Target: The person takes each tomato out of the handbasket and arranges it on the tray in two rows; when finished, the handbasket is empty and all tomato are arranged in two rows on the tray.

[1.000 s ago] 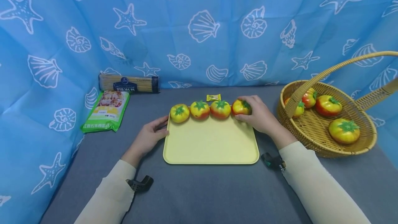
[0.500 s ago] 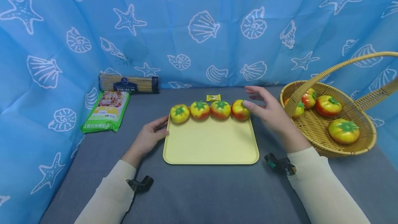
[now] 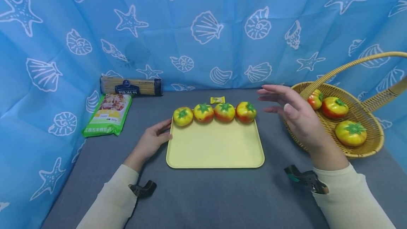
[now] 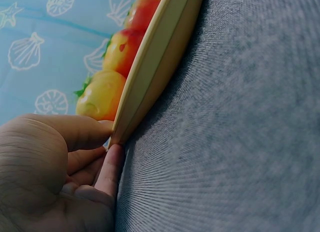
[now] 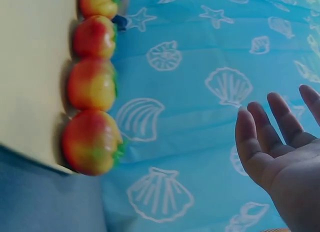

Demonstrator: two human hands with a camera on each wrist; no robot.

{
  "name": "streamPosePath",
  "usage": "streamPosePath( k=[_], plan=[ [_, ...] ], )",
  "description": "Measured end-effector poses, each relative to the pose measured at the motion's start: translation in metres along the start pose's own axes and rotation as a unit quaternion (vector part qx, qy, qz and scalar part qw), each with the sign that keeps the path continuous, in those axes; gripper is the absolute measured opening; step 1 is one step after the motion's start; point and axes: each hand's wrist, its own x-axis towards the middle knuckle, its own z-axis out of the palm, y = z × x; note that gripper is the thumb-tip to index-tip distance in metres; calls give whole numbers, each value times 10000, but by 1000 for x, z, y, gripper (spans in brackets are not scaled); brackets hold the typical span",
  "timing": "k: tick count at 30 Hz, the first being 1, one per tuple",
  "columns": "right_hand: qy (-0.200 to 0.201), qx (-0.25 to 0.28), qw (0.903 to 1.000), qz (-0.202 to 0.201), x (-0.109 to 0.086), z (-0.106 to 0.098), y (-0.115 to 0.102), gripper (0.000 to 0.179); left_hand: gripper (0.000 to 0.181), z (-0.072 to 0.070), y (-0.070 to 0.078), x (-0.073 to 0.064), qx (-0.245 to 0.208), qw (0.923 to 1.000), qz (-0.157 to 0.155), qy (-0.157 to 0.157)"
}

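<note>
A pale yellow tray (image 3: pixel 216 146) lies on the grey cloth, with several red-and-yellow tomatoes in a row along its far edge. The rightmost tomato (image 3: pixel 246 112) sits at the far right corner, apart from my right hand (image 3: pixel 297 116). That hand is raised between tray and basket, fingers extended, holding nothing; the right wrist view also shows its spread fingers (image 5: pixel 280 122). At the tray's left edge, my left hand (image 3: pixel 151 142) pinches the rim, thumb and fingertips on it in the left wrist view. Close to that thumb is the leftmost tomato (image 4: pixel 102 94).
A wicker basket (image 3: pixel 376 147) with a tall handle stands on the right, more tomatoes inside it. Behind the tray lies a small yellow packet (image 3: pixel 217 100). At the back left are a spaghetti pack (image 3: pixel 131 86) and a green food bag (image 3: pixel 108 115). A blue shell-print curtain (image 3: pixel 178 27) hangs behind.
My right hand has let go of the rightmost tomato and moved right and up, away from the tray toward the basket. The left hand and tray have stayed put.
</note>
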Motion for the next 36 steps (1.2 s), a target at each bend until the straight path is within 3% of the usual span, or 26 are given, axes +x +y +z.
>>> streamPosePath(
  k=[7, 15, 17, 21, 27, 34, 36],
  plan=[
    [-390, 639, 9935, -861, -15, -18, -16, 50, 67, 1, 0, -1, 47, 10000, -20, 24],
    [-635, 1731, 9722, -1443, -27, -40, -35, 48, 68, 4, 1, -1, 55, 10000, -79, 22],
    [-621, 1908, 9674, -1547, -29, -47, -37, 47, 67, 3, 0, -1, 52, 10000, -54, 3],
    [-210, 1835, 9673, -1737, -36, -65, -34, 47, 67, 0, 1, -1, 72, 10000, 26, 18],
    [391, 1830, 9709, -1493, -52, -98, -25, 48, 67, -1, 6, -2, 116, 9999, 47, 30],
    [844, 2030, 9714, -893, -60, -108, -14, 45, 67, 1, 7, -2, 109, 9999, -19, 21],
    [1158, 1784, 9748, -665, -62, -110, -6, 45, 67, 1, 7, -2, 87, 10000, -34, 19]
  ],
)
